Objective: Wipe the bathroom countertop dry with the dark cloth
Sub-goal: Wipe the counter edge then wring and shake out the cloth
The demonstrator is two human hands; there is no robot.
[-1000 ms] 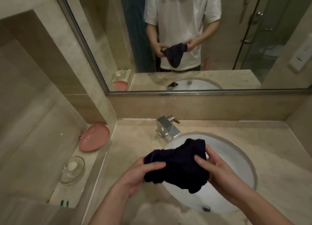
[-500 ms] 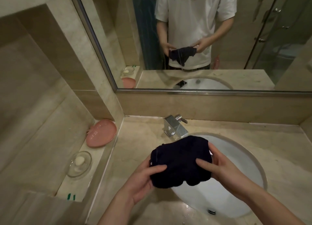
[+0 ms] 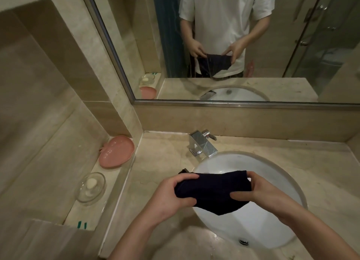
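I hold the dark cloth point(image 3: 213, 191) in the air over the left part of the white sink point(image 3: 272, 230). My left hand point(image 3: 171, 197) grips its left end, fingers curled round it. My right hand point(image 3: 261, 195) grips its right end. The cloth is folded into a band between them, with a corner hanging down. The beige marble countertop point(image 3: 161, 162) runs around the sink, and water drops shine on it near the front edge.
A chrome tap point(image 3: 202, 144) stands behind the sink. On the left ledge sit a pink dish point(image 3: 116, 151) and a clear glass soap dish point(image 3: 90, 187). A wall mirror point(image 3: 233, 45) above the counter reflects a person holding the cloth.
The cloth has been folded and drawn out flatter between my hands, and both hands now grip its ends. The view has shifted left, so the sink lies further right.
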